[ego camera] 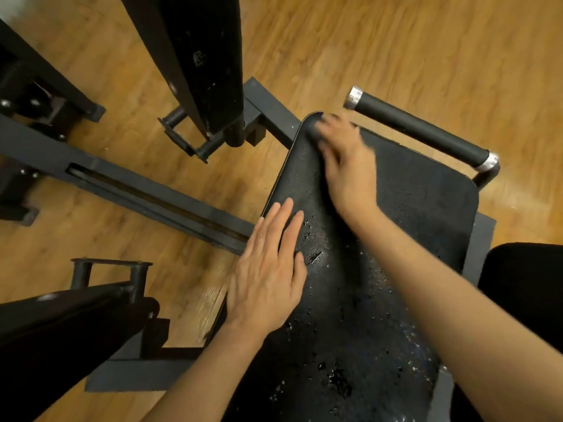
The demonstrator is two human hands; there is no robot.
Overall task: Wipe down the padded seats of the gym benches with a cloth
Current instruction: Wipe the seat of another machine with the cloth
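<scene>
Head camera looks straight down on a black padded seat (420,214), which fills the lower right of the frame and serves as the landmark. Nearest along the seat, its surface is speckled with water droplets (338,376), and a small tear (313,257) shows farther up. Just left of that tear, the left hand (268,269) lies flat on the seat's left edge, fingers straight and together, holding nothing. Farther up, at the seat's far left corner, the right hand (344,159) presses down on the padding; it is motion-blurred, and whether its fingers hold a cloth cannot be told. Beyond the seat's far edge runs a black foam handle (420,129) with silver ends. Left of the seat, dark metal frame bars (146,193) cross a wooden floor (396,41).
</scene>
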